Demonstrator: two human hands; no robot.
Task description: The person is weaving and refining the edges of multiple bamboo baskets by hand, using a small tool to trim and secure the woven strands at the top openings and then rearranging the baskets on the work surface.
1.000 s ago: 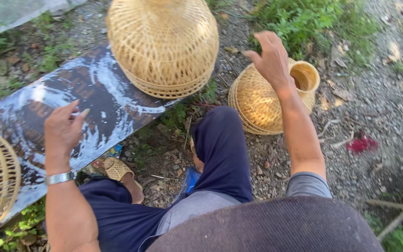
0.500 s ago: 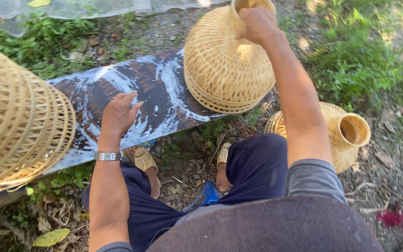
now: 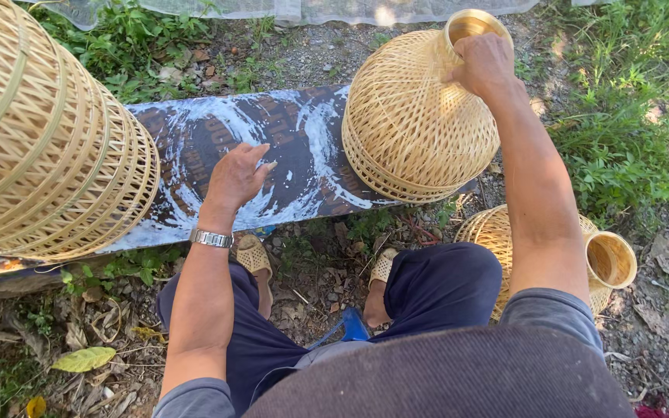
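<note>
The right hand (image 3: 485, 66) clamps the neck of a pale woven bamboo dome basket (image 3: 416, 120) at 1 o'clock, resting on a dark, white-smeared flat board (image 3: 296, 155). The left hand (image 3: 234, 178) lies open on that board at 10 o'clock.

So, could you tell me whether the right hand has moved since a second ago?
Yes. The right hand left the basket on the ground and now grips the neck of the woven basket on the dark board.
</note>
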